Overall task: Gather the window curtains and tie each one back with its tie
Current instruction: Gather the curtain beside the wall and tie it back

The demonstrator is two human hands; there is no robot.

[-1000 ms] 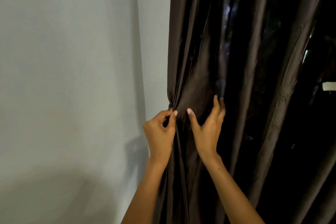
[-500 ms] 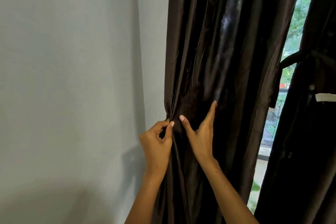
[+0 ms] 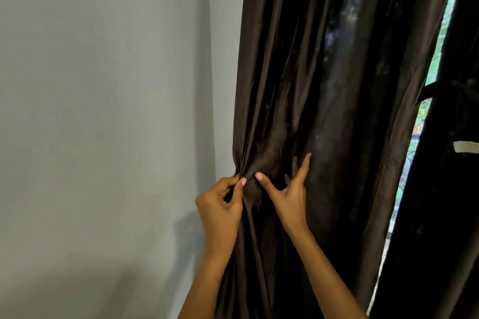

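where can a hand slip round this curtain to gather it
Free: the lit gap between the dark brown satin curtain and the tied curtain; also the grey wall side. Crowded: where left hand and right hand bunch folds.

Bare wall (image 3: 103,111) left gives room; hanging curtain (image 3: 337,85) blocks right.

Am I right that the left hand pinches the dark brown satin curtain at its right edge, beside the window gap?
Not quite: the head view shows the left hand pinching the dark brown satin curtain at its left edge, beside the pale grey wall, away from the window gap.
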